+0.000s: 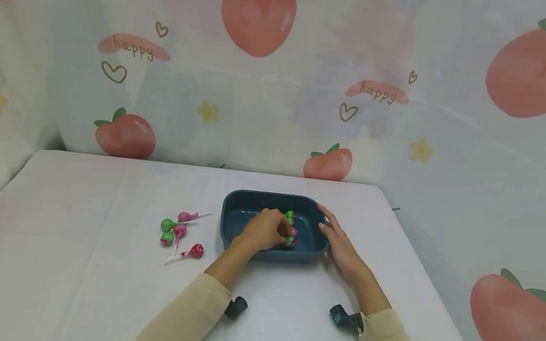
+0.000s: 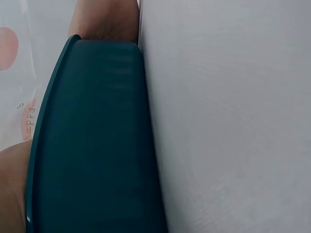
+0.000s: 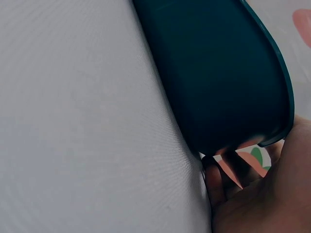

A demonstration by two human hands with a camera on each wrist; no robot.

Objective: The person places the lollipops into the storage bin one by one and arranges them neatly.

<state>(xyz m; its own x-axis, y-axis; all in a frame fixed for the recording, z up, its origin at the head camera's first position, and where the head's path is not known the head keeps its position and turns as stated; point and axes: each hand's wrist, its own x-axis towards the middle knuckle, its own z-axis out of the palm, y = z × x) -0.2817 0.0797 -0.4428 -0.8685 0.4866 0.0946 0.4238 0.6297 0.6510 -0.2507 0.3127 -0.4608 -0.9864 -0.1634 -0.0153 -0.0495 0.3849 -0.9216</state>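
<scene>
A dark teal rectangular container [image 1: 235,250] sits on the table, its long side wall [image 2: 97,136] filling much of the left wrist view. My left hand [image 1: 267,231] reaches inside it with curled fingers, pinching a green-wrapped lollipop [image 1: 289,242] at the fingertips; its stick is hidden by the hand. Beside it in the container are a pink lollipop [image 1: 294,232] and another green one [image 1: 290,216]. My right hand [image 1: 341,247] grips the container's right end. In the right wrist view, its thumb is at the rim and its fingers [image 3: 214,179] lie against the end wall.
Left of the container, several wrapped lollipops lie in a loose group, among them a green one [image 1: 168,225] and a pink one [image 1: 188,217]. A red lollipop [image 1: 196,250] lies nearer to me. A fruit-print curtain [image 1: 271,106] hangs behind the white table [image 1: 56,256].
</scene>
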